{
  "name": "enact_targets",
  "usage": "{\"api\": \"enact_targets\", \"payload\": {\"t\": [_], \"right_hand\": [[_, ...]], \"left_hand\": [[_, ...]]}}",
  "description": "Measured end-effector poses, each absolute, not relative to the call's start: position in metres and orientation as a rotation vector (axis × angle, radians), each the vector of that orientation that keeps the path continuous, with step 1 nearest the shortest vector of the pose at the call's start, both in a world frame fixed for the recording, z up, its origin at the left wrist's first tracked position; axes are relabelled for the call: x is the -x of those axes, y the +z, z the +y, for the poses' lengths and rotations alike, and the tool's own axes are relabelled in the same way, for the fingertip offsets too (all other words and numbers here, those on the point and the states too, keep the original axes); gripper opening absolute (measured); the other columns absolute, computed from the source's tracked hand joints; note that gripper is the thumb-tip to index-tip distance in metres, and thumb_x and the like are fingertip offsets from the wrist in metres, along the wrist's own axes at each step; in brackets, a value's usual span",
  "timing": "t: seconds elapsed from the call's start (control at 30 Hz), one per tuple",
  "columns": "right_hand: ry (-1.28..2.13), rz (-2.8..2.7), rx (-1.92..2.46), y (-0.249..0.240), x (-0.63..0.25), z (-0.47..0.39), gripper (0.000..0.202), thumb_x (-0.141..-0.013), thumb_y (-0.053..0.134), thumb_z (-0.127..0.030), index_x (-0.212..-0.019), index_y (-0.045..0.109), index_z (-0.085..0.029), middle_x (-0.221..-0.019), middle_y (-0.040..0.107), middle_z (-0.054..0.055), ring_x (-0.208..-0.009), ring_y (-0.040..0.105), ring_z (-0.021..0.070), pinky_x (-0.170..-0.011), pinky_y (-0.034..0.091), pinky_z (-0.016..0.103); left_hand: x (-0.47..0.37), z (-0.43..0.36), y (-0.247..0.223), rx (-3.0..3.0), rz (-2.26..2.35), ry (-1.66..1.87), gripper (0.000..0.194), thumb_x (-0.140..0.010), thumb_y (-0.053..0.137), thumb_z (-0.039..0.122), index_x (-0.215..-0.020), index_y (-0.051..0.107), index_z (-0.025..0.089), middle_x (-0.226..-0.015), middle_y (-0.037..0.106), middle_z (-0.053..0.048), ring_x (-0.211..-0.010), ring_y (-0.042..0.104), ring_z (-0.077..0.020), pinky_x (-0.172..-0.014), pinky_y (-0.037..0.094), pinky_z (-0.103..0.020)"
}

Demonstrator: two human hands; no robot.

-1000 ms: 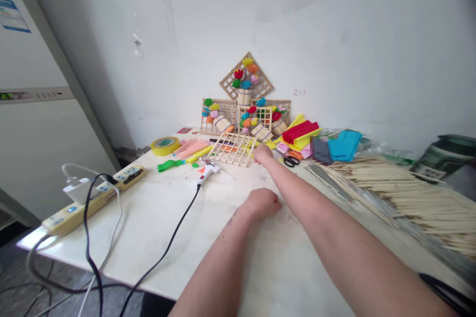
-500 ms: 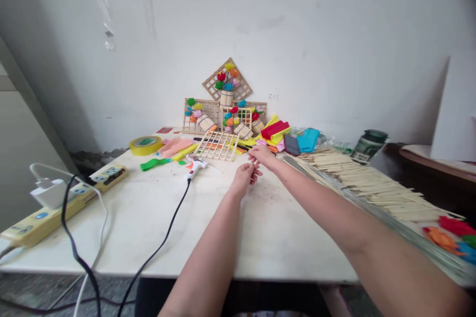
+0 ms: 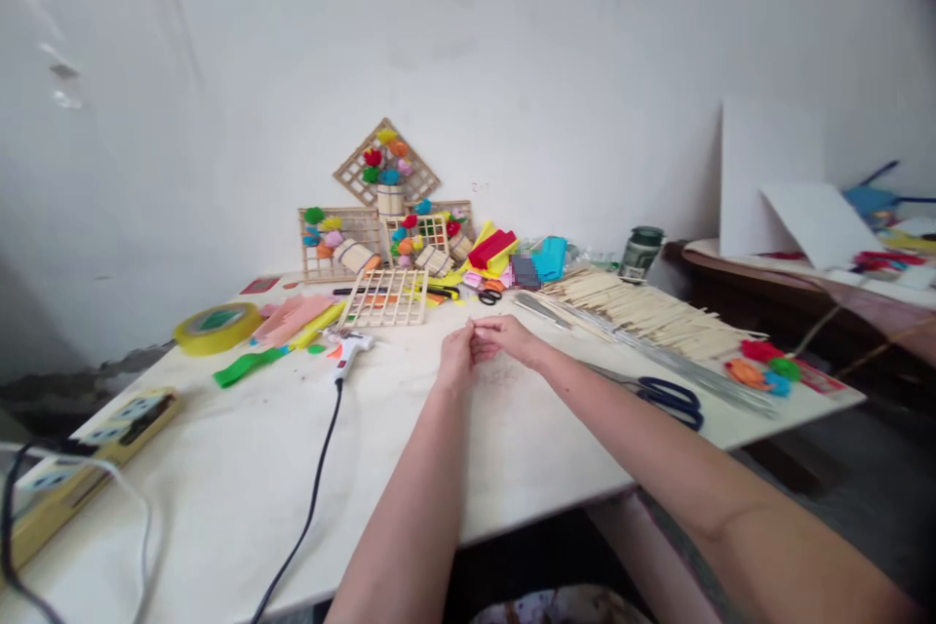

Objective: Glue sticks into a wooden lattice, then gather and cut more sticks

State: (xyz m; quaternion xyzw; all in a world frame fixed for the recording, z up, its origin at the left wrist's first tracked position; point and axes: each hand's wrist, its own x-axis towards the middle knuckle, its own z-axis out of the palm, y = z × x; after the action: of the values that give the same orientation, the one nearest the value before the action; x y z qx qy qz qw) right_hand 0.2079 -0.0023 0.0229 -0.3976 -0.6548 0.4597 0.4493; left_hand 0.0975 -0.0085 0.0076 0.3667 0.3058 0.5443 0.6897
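Note:
My left hand [image 3: 459, 354] and my right hand [image 3: 504, 339] meet above the middle of the table, fingertips pinched together. Whatever sits between them is too small to make out. Just behind them lies a small pair of black-handled scissors [image 3: 489, 295]. Left of the hands, a lattice of wooden sticks [image 3: 387, 299] leans over some tools, and a white hot glue gun [image 3: 352, 354] rests in front of it. Beyond my right forearm a row of thin wooden sticks [image 3: 636, 312] is spread out. Large dark-handled scissors [image 3: 662, 398] lie partly under that forearm.
Lattice panels with paper flowers and stick baskets [image 3: 390, 202] stand against the wall. Yellow tape [image 3: 217, 330], green crepe paper [image 3: 251, 367] and a power strip [image 3: 95, 468] are on the left. A dark green jar [image 3: 642, 253] and paper flowers [image 3: 764, 369] are on the right.
The view has swung to the right, showing the big scissors and a side table. My right hand has come down to my left, and their fingertips now touch.

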Motion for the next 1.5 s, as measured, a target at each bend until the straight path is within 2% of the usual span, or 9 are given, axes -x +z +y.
{"api": "enact_targets", "payload": {"t": [0.17, 0.4, 0.53, 0.73, 0.87, 1.0, 1.17, 1.37, 1.5], "right_hand": [[0.79, -1.63, 1.141, 0.005, -0.207, 0.007, 0.024, -0.07, 0.055, -0.03, -0.084, 0.068, -0.017, -0.087, 0.068, 0.004, -0.08, 0.061, 0.0192, -0.075, 0.048, 0.034], [0.609, -1.565, 1.431, -0.001, -0.202, 0.01, 0.02, -0.078, 0.043, -0.029, -0.071, 0.06, -0.02, -0.076, 0.065, 0.0, -0.079, 0.058, 0.0148, -0.067, 0.046, 0.023], [0.775, -1.288, 1.315, 0.003, -0.213, 0.014, 0.023, -0.078, 0.038, -0.029, -0.065, 0.052, -0.018, -0.067, 0.06, 0.001, -0.064, 0.055, 0.0114, -0.06, 0.045, 0.021], [1.137, -1.557, 0.99, 0.033, -0.253, -0.012, 0.034, -0.076, 0.049, -0.039, -0.052, 0.048, -0.014, -0.047, 0.05, -0.002, -0.044, 0.045, 0.006, -0.051, 0.042, 0.019], [1.813, -2.15, 0.776, 0.053, -0.274, -0.034, 0.036, -0.066, 0.066, -0.032, -0.096, 0.062, -0.014, -0.086, 0.067, 0.007, -0.069, 0.062, 0.013, -0.064, 0.048, 0.025], [1.319, -1.958, 1.096, 0.056, -0.294, -0.019, 0.023, -0.071, 0.061, -0.033, -0.071, 0.062, -0.01, -0.065, 0.065, 0.005, -0.054, 0.058, 0.0093, -0.054, 0.046, 0.021], [0.606, -1.641, 1.798, 0.049, -0.333, 0.024, 0.009, -0.07, 0.055, -0.016, -0.07, 0.062, -0.011, -0.057, 0.061, 0.002, -0.047, 0.053, 0.0081, -0.044, 0.038, 0.017], [0.442, -1.777, 2.037, 0.052, -0.369, 0.025, 0.014, -0.069, 0.053, -0.019, -0.065, 0.064, -0.011, -0.051, 0.058, 0.002, -0.046, 0.052, 0.0103, -0.047, 0.038, 0.019], [0.654, -2.019, 2.078, 0.071, -0.377, -0.008, 0.013, -0.066, 0.058, -0.022, -0.062, 0.062, -0.011, -0.058, 0.062, 0.004, -0.046, 0.051, 0.0096, -0.046, 0.038, 0.019]], "left_hand": [[-0.1, -0.006, 0.012, -0.679, 0.699, 1.171, 0.025, -0.085, 0.041, 0.02, -0.066, 0.055, 0.011, -0.049, 0.058, -0.001, -0.041, 0.055, -0.0101, -0.05, 0.048, -0.023], [-0.096, -0.012, 0.014, -0.983, 0.682, 1.027, 0.022, -0.081, 0.051, 0.03, -0.08, 0.062, 0.011, -0.068, 0.066, -0.006, -0.059, 0.062, -0.0128, -0.057, 0.049, -0.023], [-0.092, -0.013, 0.015, -1.101, 0.723, 0.915, 0.032, -0.076, 0.056, 0.041, -0.085, 0.063, 0.011, -0.068, 0.067, -0.008, -0.063, 0.062, -0.0155, -0.064, 0.049, -0.028], [-0.091, -0.012, 0.015, -1.138, 0.976, 1.148, 0.04, -0.067, 0.059, 0.05, -0.054, 0.051, 0.013, -0.06, 0.063, -0.006, -0.05, 0.055, -0.0116, -0.053, 0.044, -0.025], [-0.091, -0.015, 0.015, -1.237, 0.977, 1.192, 0.036, -0.06, 0.067, 0.048, -0.066, 0.058, 0.014, -0.078, 0.065, -0.005, -0.067, 0.058, -0.013, -0.057, 0.043, -0.023], [-0.095, -0.019, 0.015, -1.327, 0.927, 1.11, 0.033, -0.06, 0.069, 0.043, -0.079, 0.062, 0.017, -0.099, 0.063, -0.006, -0.089, 0.056, -0.0163, -0.064, 0.043, -0.022], [-0.104, -0.023, 0.012, -1.339, 0.929, 0.951, 0.033, -0.06, 0.067, 0.046, -0.069, 0.062, 0.015, -0.094, 0.065, -0.009, -0.085, 0.056, -0.0173, -0.061, 0.042, -0.022], [-0.11, -0.022, 0.01, -1.313, 0.942, 0.904, 0.036, -0.062, 0.064, 0.049, -0.069, 0.063, 0.013, -0.082, 0.066, -0.009, -0.069, 0.056, -0.0145, -0.056, 0.041, -0.023], [-0.11, -0.02, 0.008, -1.326, 0.977, 0.893, 0.042, -0.065, 0.059, 0.055, -0.064, 0.062, 0.013, -0.073, 0.065, -0.008, -0.062, 0.055, -0.0129, -0.055, 0.042, -0.023]]}}
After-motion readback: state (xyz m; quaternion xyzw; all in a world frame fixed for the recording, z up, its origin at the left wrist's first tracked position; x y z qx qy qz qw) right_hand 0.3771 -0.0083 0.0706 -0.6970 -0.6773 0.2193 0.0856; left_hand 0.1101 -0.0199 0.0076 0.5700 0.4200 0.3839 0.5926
